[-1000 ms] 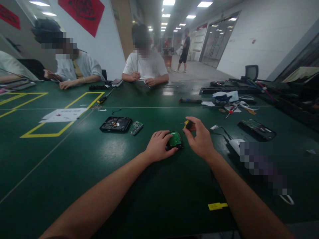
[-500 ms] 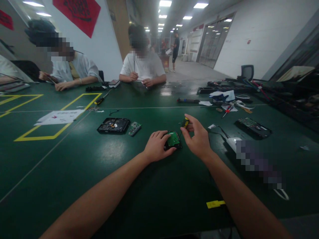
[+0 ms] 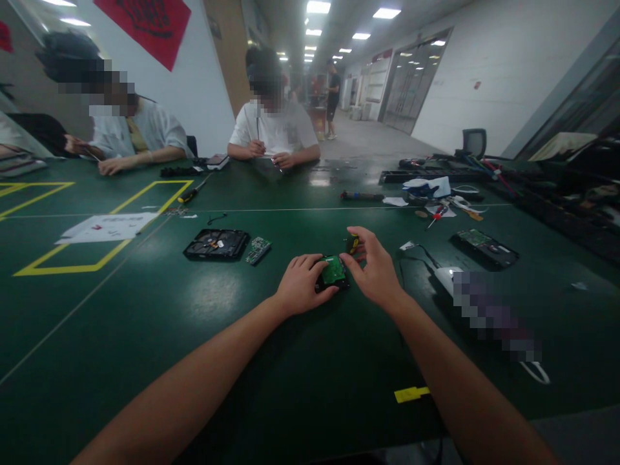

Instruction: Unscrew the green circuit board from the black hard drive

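Note:
A small black hard drive (image 3: 334, 271) with a green circuit board lies on the table before me. My left hand (image 3: 301, 284) grips it from the left, fingers over the far edge and thumb along the near side. My right hand (image 3: 371, 265) pinches the black-and-yellow handle of a screwdriver (image 3: 352, 243) beside the drive's right far corner. The screwdriver's tip cannot be made out. Left of the drive lie a loose green circuit board (image 3: 258, 250) and a larger black hard drive casing (image 3: 216, 245).
The green table (image 3: 217, 342) carries another drive (image 3: 484, 248) at right, a white power strip (image 3: 448, 278), a red screwdriver (image 3: 437, 216), a yellow-handled screwdriver (image 3: 188, 196) and white paper (image 3: 106, 226). Two co-workers (image 3: 274, 132) sit across, with part of another at far left.
My right hand has moved slightly left and closer to the hard drive, and the screwdriver handle has turned in its fingers. The left hand stays on the drive. The view has shifted slightly.

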`<state>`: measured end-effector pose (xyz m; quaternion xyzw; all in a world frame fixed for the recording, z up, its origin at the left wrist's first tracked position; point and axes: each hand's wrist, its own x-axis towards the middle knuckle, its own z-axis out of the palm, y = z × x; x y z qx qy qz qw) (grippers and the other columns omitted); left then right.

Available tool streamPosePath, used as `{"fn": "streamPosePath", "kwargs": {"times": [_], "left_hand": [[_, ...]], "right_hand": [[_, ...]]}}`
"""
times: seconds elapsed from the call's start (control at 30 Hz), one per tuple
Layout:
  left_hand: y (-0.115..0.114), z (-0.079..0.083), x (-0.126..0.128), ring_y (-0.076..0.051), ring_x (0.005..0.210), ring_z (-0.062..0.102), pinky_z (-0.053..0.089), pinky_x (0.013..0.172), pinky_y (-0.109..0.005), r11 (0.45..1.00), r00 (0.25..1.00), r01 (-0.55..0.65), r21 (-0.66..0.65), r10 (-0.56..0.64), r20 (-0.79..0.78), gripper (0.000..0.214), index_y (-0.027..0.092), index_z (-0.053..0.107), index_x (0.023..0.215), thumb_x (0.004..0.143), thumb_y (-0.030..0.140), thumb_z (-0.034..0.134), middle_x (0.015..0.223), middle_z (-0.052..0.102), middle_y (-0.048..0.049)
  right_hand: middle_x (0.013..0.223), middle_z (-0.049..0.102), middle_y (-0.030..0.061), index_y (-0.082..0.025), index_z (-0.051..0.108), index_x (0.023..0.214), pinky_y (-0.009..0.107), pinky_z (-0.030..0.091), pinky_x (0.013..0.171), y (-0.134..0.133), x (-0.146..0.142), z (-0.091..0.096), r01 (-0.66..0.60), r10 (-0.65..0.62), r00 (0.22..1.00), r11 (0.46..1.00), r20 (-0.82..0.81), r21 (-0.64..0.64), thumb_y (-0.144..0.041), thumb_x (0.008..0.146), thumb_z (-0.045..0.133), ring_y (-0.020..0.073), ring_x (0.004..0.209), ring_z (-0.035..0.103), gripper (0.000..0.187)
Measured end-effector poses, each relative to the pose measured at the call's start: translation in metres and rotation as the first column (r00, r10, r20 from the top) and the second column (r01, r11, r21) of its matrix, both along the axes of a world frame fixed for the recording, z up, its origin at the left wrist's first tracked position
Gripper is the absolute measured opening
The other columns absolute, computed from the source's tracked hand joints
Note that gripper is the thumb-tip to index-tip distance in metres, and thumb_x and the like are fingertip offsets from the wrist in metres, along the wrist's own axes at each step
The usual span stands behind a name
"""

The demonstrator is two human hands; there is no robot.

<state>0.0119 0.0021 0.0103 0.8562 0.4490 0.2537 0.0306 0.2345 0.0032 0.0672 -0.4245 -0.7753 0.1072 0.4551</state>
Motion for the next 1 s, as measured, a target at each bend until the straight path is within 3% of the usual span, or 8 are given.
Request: {"fn": "streamPosePath", "kwargs": {"times": [0.3,0.5,0.73,1.0], "left_hand": [[0.0000,0.0006,0.0008,-0.036,0.135,0.057,0.044,0.116,-0.057,1.000,1.000,-0.005,-0.007,0.005,0.003,0.062,0.022,0.065,0.137,0.091,0.063,0.068,0.146,0.061,-0.0142],[0.0000,0.0005,0.0013,-0.037,0.134,0.057,0.044,0.116,-0.057,1.000,1.000,-0.010,-0.006,0.010,0.006,0.063,0.023,0.065,0.137,0.090,0.063,0.070,0.146,0.062,-0.0143],[0.0000,0.0012,0.0008,-0.037,0.135,0.056,0.044,0.117,-0.057,1.000,1.000,-0.002,-0.007,0.002,-0.009,0.063,0.021,0.064,0.138,0.092,0.064,0.067,0.147,0.061,-0.0149],[0.0000,0.0011,0.0005,-0.036,0.134,0.056,0.044,0.116,-0.056,1.000,1.000,-0.005,-0.001,0.005,-0.016,0.065,0.018,0.064,0.138,0.093,0.064,0.065,0.147,0.061,-0.0154]], "right_hand": [[0.123,0.062,0.0096,-0.036,0.046,0.155,0.050,0.064,0.086,0.0000,0.0005,-0.0018,0.094,-0.095,0.995,0.990,0.004,0.101,-0.024,0.099,0.064,0.0268,0.098,0.066,0.060],[0.131,0.064,0.0109,-0.035,0.039,0.159,0.051,0.064,0.088,-0.0001,-0.0023,-0.0064,0.070,-0.066,0.997,0.994,-0.046,0.085,-0.020,0.098,0.061,0.0263,0.098,0.069,0.067],[0.122,0.063,0.0101,-0.032,0.050,0.147,0.048,0.065,0.081,0.0014,0.0002,-0.0053,0.130,-0.125,0.991,0.978,-0.035,0.165,-0.031,0.096,0.072,0.0267,0.096,0.068,0.056],[0.133,0.067,0.0092,-0.035,0.048,0.153,0.048,0.065,0.090,-0.0014,-0.0005,-0.0064,0.053,-0.048,0.998,0.993,-0.046,0.105,-0.026,0.101,0.065,0.0250,0.097,0.072,0.056]]}}
